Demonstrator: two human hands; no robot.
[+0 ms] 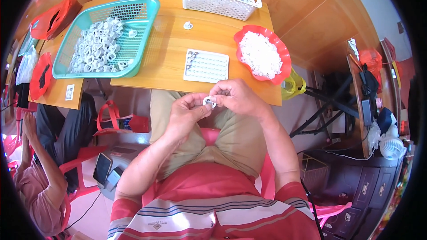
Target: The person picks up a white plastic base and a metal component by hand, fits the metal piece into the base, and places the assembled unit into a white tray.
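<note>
Your red shirt (204,182) lies below your left grip (187,110) and right grip (238,99), both pinching a white piece (207,102), seemingly for steadiness.

Round white part (209,102), details too small.
</note>
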